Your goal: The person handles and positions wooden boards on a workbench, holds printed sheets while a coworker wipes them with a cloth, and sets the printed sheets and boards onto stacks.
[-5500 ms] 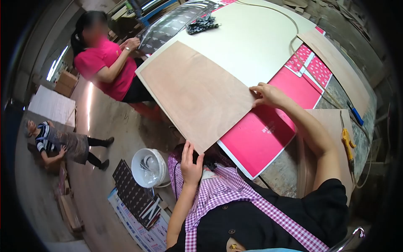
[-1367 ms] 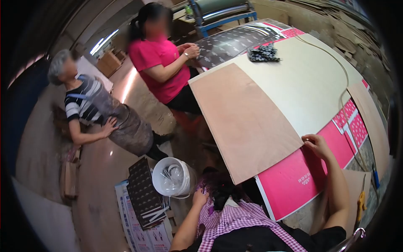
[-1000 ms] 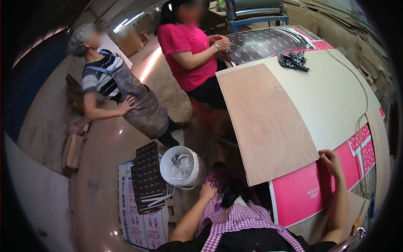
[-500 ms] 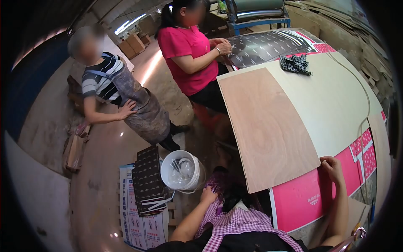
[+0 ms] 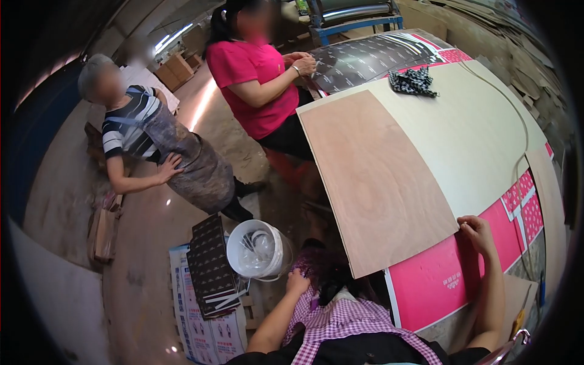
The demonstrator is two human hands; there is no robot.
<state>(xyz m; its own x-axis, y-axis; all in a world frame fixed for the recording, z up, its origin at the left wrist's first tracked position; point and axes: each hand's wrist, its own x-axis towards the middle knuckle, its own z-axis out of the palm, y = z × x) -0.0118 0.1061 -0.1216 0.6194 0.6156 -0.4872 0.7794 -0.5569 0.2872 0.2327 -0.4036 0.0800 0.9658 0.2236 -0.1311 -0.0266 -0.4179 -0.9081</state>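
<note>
My right hand (image 5: 477,234) is closed at the near right corner of a thin brown plywood sheet (image 5: 380,188), with its fingertips pinched at the edge. That sheet lies over a larger cream board (image 5: 453,137) and sticks out past the table's left side. Below my right hand is a pink printed sheet (image 5: 429,283) with white lettering. My left hand (image 5: 298,283) rests low at my knee against my purple checked apron (image 5: 350,316). Its fingers are partly hidden, so I cannot tell whether they grip the cloth.
A white bucket (image 5: 258,249) holding clear plastic stands by a stack of black printed sheets (image 5: 212,261). A person in pink (image 5: 258,91) handles something at the far dark printed sheets (image 5: 371,58). Another person in an apron (image 5: 182,158) stands left. A bunched black-and-white cloth (image 5: 412,81) lies on the cream board.
The view has shifted slightly, so most things sit a little further left. My right hand stays at the sheet's corner and my left hand at my knee.
</note>
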